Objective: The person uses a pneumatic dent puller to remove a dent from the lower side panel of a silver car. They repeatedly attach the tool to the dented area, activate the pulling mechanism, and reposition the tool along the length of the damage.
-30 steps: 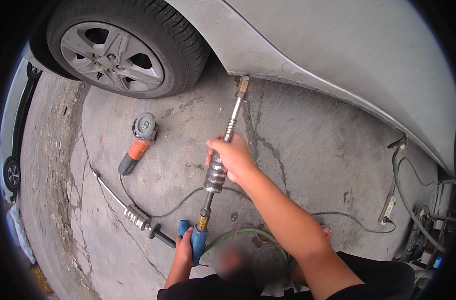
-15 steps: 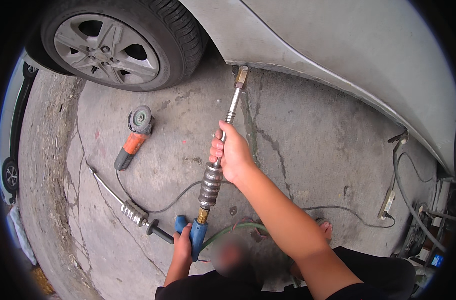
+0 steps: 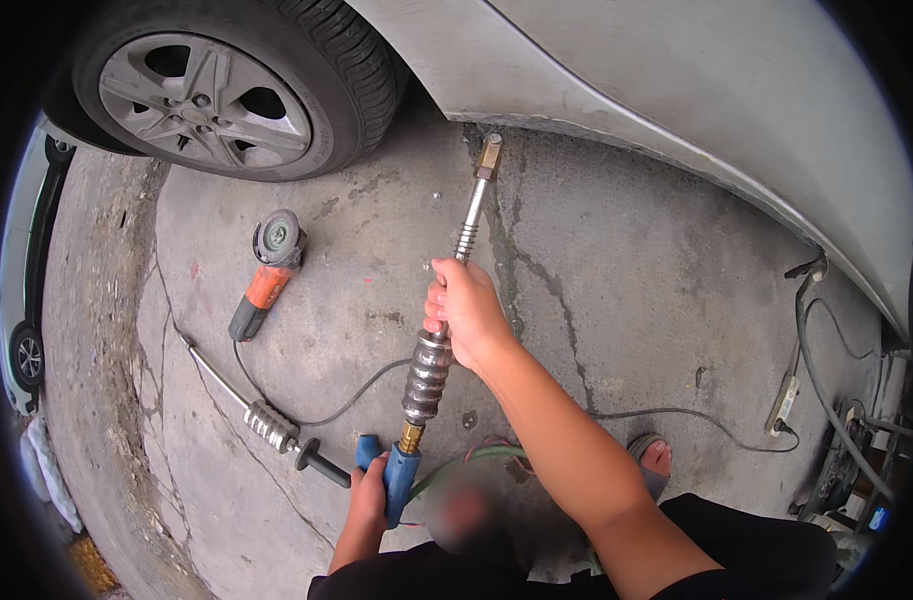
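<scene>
A slide hammer dent puller (image 3: 428, 385) with a blue handle slants up from my waist toward the car. My right hand (image 3: 469, 308) is wrapped round its bright metal shaft, just above the ribbed sliding weight. Lower down, my left hand (image 3: 371, 490) holds the blue pistol-shaped handle (image 3: 402, 482). The brass-coloured head at the far end is by the lower edge of the silver car body (image 3: 617, 100); whether it touches the metal, I cannot tell. A green hose (image 3: 467, 457) runs away beside the handle.
An orange angle grinder (image 3: 265, 290) lies on the concrete left of my hands. Nearer, a second slide hammer (image 3: 270, 426) rests on the ground. The car's wheel (image 3: 202, 105) stands far left. A power strip (image 3: 783, 405) and cables lie at right. My sandalled foot (image 3: 654, 462) is nearby.
The puller and both hands have shifted slightly to the right and toward me in the picture. The car edge sits a little higher, and more of my foot shows. Both grips are unchanged.
</scene>
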Demonstrator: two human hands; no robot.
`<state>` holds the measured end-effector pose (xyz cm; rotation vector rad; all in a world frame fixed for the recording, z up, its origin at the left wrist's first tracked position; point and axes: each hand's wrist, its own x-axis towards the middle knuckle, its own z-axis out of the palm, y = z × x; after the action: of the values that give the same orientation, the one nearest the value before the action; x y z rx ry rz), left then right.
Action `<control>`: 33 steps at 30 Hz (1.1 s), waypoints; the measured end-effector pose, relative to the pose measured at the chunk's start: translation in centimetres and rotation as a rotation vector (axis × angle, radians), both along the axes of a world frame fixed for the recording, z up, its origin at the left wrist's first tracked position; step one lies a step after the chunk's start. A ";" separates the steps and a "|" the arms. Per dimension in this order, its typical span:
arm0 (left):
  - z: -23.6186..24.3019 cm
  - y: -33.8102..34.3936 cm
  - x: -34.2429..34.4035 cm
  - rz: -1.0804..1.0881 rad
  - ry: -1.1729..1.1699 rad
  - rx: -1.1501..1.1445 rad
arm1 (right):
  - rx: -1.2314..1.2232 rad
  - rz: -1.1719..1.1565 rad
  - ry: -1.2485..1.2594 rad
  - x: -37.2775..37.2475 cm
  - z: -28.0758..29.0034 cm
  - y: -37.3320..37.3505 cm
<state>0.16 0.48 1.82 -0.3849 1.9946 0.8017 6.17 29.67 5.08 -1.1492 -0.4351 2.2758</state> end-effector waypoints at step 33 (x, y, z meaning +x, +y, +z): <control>-2.9 -1.7 -1.6 0.070 -0.024 0.061 | 0.138 0.061 -0.073 -0.5 0.2 2.1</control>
<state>-1.42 -1.26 -1.06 -0.4280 1.9385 0.8958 5.65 31.80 5.27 -1.1662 -0.6538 2.2214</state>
